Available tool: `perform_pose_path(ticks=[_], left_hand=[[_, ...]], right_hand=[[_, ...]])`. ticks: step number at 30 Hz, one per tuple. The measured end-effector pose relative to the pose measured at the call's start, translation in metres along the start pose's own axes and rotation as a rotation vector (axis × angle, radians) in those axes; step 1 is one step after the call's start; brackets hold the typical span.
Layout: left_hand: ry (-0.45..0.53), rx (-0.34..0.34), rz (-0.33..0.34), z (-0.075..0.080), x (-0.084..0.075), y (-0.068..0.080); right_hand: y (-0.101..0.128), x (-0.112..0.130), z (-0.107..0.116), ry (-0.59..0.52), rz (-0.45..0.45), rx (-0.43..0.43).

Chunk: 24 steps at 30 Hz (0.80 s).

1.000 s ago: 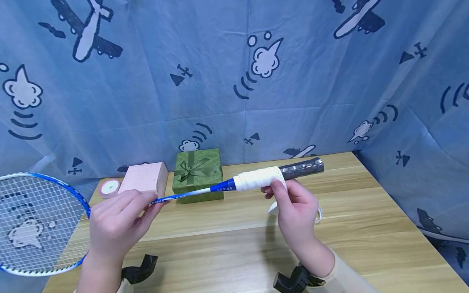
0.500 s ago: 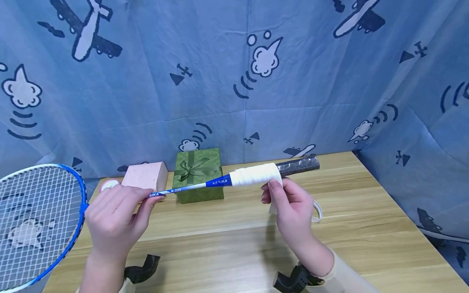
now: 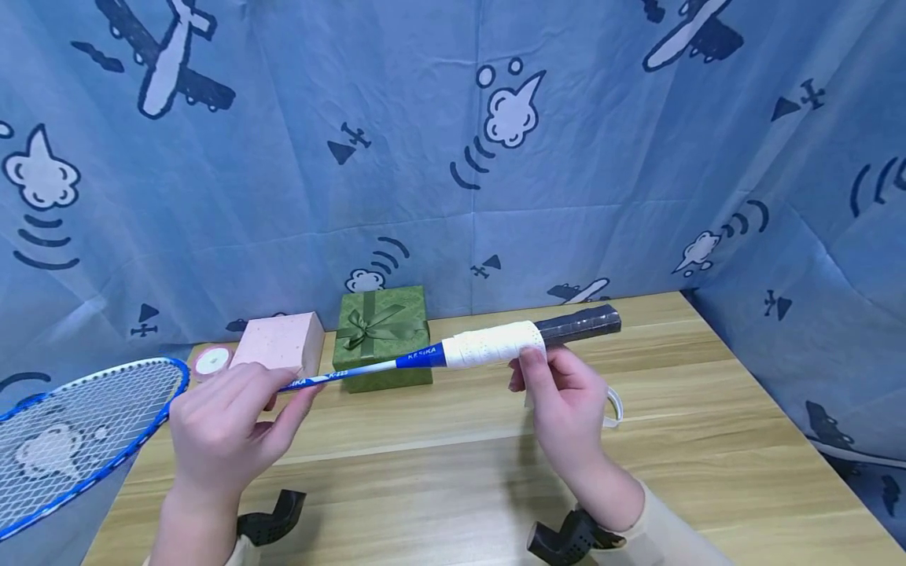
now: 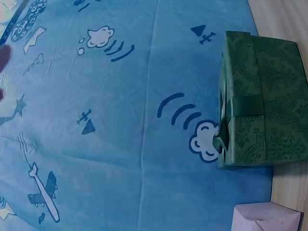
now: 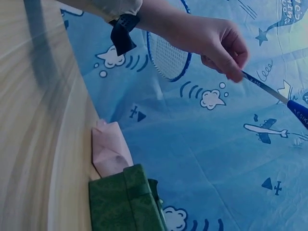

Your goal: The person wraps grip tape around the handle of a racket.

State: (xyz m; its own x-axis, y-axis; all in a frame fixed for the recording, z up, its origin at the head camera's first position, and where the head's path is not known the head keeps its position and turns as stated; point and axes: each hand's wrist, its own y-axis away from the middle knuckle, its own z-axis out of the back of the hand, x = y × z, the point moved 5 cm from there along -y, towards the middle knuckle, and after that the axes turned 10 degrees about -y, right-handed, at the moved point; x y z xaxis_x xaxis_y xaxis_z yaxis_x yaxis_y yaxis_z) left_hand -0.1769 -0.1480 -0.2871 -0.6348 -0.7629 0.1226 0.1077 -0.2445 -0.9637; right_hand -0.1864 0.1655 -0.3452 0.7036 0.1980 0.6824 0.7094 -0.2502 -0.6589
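Your widest open stretch is the near half of the wooden table [image 3: 453,487], bare from left to right. The far left is crowded: a green gift box [image 3: 383,336], a pink box [image 3: 280,343] just beside it and a small tape roll [image 3: 212,361] line the back edge. The racket [image 3: 340,376] spans the air above them (held at both ends), so you cannot reach straight across there. The far right corner lies open up to the blue curtain [image 3: 778,236], which closes off the back and right sides.
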Motion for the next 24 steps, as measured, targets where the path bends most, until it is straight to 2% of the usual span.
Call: perform_pose_path(ticks=[7, 13, 18, 24], left_hand=[[-0.019, 0.100, -0.006, -0.0010, 0.0021, 0.0041], [0.017, 0.071, -0.018, -0.0004, 0.0019, -0.0002], [0.077, 0.041, -0.025, 0.0013, 0.0006, -0.0045], [0.119, 0.050, -0.036, 0.0028, 0.0001, -0.0034]], right_hand=[[-0.0002, 0.0016, -0.0015, -0.062, 0.052, 0.035], [-0.0001, 0.0021, -0.0023, -0.119, 0.079, 0.064], [-0.0016, 0.0020, -0.0025, -0.151, 0.045, 0.037], [-0.0034, 0.0018, -0.0036, -0.180, 0.013, 0.037]])
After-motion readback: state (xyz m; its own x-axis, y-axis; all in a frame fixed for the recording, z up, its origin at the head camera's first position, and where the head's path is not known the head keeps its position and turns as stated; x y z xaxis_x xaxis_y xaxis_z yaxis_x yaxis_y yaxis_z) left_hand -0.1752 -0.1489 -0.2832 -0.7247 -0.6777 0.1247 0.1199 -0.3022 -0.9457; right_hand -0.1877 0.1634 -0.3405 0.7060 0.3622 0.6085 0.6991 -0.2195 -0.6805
